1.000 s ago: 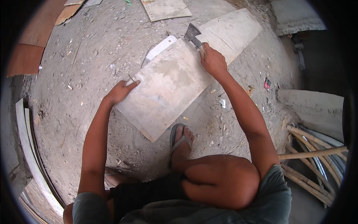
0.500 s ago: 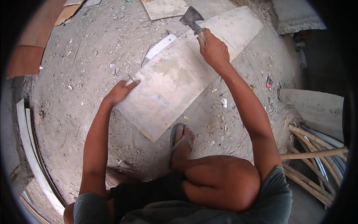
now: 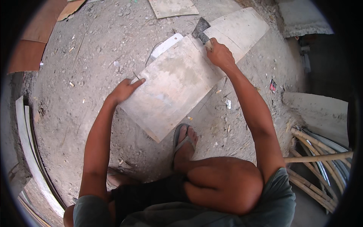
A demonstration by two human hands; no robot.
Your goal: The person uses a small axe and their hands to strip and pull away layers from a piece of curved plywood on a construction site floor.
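Observation:
My right hand [image 3: 221, 55] is wrapped round the pale handle of a hatchet [image 3: 201, 27]. Its dark metal head is over the far right corner of a pale, stained board [image 3: 176, 81]; whether it touches is unclear. My left hand [image 3: 126, 90] grips that board's left edge, thumb on top and fingers underneath. A thin, nail-like metal piece [image 3: 136, 76] sticks out beside the left thumb; whether the hand holds it I cannot tell. The board slants across the ground in front of my sandalled foot [image 3: 184, 140].
Another pale board [image 3: 240, 32] adjoins the first at its far right. A white strip [image 3: 166, 45] pokes out behind it. One more board [image 3: 174, 7] lies farther off. Brown sheets [image 3: 26, 55] stand at left, bamboo poles [image 3: 321, 156] at right. Gravelly dirt surrounds them.
My right hand has brought the hatchet down and slightly to the right, its head now at the board's far corner. The left hand keeps its grip on the board.

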